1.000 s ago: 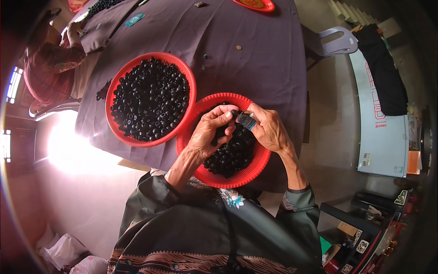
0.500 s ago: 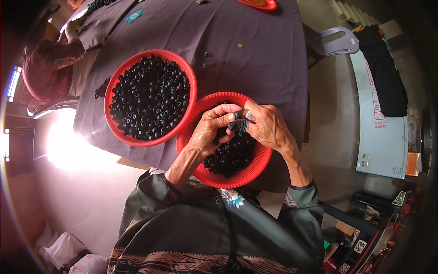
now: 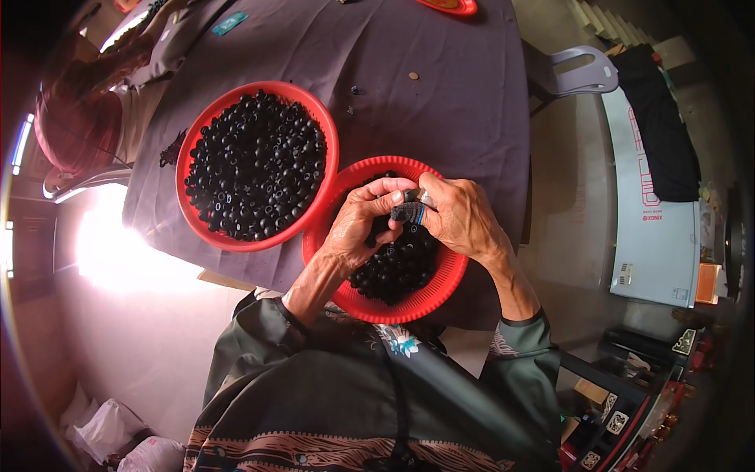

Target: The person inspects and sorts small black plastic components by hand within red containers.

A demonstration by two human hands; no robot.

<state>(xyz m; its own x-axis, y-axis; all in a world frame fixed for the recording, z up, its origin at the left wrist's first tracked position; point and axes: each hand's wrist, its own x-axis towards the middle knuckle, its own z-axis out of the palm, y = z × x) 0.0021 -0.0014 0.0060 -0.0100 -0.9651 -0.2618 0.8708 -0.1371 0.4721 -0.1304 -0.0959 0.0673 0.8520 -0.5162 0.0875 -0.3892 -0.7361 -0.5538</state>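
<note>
My left hand [image 3: 354, 224] and right hand [image 3: 464, 216] meet above a red slotted plastic basket [image 3: 444, 295]. Thumb and fingers of both are pinched together, fingertips touching or nearly so. Something small and dark shows between them, mostly hidden by the fingers. A dark knitted finger cover [image 3: 407, 212] with a blue stripe is on a finger of my right hand. Below my hands, the basket holds many black, round, bead-like pieces [image 3: 393, 271], some with a hollow opening. To the left, a wider red basin [image 3: 189, 208] is heaped with the same pieces [image 3: 255, 169].
A dark purple cloth covers the table [image 3: 440, 102]. On it lie a teal packet [image 3: 230, 23], a small tan disc [image 3: 414, 76] and dark crumbs. Another person [image 3: 82, 130] sits at the far left. A grey plastic chair [image 3: 582, 71] stands at the right edge.
My hands stay together over the basket, with only slight finger movement. At the far left, the other person's arm has moved. The whole view has shifted a little.
</note>
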